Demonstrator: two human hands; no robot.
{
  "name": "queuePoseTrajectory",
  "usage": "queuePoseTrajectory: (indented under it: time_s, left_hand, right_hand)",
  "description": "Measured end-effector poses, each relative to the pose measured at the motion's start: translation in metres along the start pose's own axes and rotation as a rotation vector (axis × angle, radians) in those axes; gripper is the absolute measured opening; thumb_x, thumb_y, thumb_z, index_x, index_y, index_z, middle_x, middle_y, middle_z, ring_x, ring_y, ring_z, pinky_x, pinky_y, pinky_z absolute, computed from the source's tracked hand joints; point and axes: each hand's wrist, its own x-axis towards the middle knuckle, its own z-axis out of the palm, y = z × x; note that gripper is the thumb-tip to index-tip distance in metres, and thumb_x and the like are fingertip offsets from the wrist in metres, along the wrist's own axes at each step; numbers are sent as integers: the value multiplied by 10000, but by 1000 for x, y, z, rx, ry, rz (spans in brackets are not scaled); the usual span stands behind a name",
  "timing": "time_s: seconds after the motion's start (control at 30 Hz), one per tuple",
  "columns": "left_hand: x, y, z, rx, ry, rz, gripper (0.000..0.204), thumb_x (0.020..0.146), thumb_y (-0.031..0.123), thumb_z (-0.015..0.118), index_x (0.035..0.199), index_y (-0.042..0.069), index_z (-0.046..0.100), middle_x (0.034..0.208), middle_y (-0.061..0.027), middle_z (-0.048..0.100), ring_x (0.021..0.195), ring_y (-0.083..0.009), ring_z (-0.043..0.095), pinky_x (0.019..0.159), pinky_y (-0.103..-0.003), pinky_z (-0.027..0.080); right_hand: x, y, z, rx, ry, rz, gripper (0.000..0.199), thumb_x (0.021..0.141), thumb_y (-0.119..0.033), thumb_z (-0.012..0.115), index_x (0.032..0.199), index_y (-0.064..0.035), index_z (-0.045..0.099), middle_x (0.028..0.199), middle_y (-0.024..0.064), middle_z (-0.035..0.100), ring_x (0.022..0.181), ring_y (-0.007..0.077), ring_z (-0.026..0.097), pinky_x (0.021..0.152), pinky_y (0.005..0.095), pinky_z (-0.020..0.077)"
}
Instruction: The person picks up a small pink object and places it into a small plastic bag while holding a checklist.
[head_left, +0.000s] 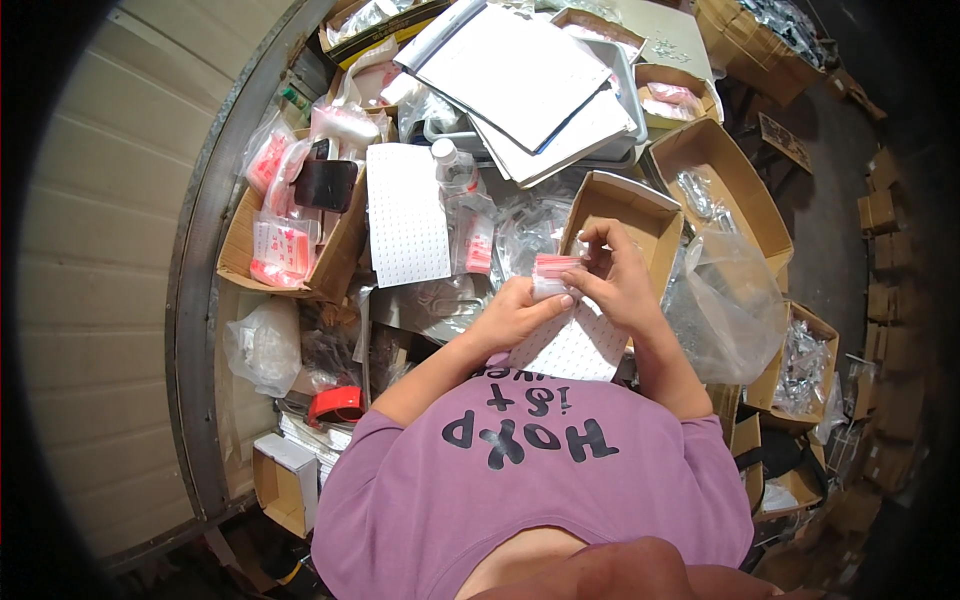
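Hiding much of what they handle, the person's two hands meet a little right of the middle of the frame over a small stack of clear plastic bags with red-striped tops (556, 266). The left hand (516, 314) covers the lower left of the stack, and most of its fingers are lost from sight beneath it. The right hand (612, 282) masks the stack's right end, and glare blurs the details between its fingertips. Below the hands, a white sheet of small printed marks (570, 348) is partly covered by the forearms and the purple shirt (530, 470). At the top of the frame, loose papers (520, 75) conceal most of a gray plastic bin (625, 75), while clutter under the plastic bottle (455, 168) is hard to sort into separate things; the frame's corners fall into black. As for the grip, the left hand is closed on the stack, its thumb laid over the near side. The right thumb touches the stack's right part, with the other fingers bent above it, narrowly spaced; whether they pinch a single bag cannot be told. Just beyond the right hand lies an open cardboard box (640, 215).
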Motion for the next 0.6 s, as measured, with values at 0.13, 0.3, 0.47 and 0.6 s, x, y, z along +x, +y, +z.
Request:
queuePoseTrajectory:
  time_s: [0.13, 0.3, 0.47, 0.6]
  left_hand:
    - [0, 5, 4, -124, 67, -30, 241, 887, 190, 623, 1032, 0, 646, 872, -27, 654, 777, -76, 576, 693, -250, 473]
    - [-1, 4, 0, -196, 44, -72, 288, 898, 183, 628, 1114, -7, 609, 960, -24, 643, 864, -79, 577, 762, -245, 469]
    - [-1, 4, 2, -212, 94, -7, 249, 899, 186, 619, 1044, -16, 632, 895, -34, 651, 785, -76, 581, 688, -234, 475]
    - [-2, 3, 2, -230, 114, 9, 258, 901, 188, 622, 1043, -27, 632, 898, -46, 658, 780, -81, 589, 679, -238, 479]
  right_hand:
    - [-2, -1, -2, 6, -18, -11, 358, 743, 28, 675, 1049, -37, 500, 834, 34, 501, 718, 95, 494, 643, 239, 444]
    - [-2, 7, -2, 175, 10, -19, 368, 752, 53, 650, 1080, -23, 500, 913, 44, 514, 773, 105, 534, 697, 233, 472]
    - [0, 2, -5, 275, 67, 14, 376, 755, 84, 641, 1091, -2, 495, 993, 63, 513, 866, 131, 595, 727, 246, 503]
    - [3, 6, -14, 179, 159, -1, 388, 753, 87, 643, 1101, -6, 500, 1011, 73, 503, 853, 139, 603, 716, 248, 507]
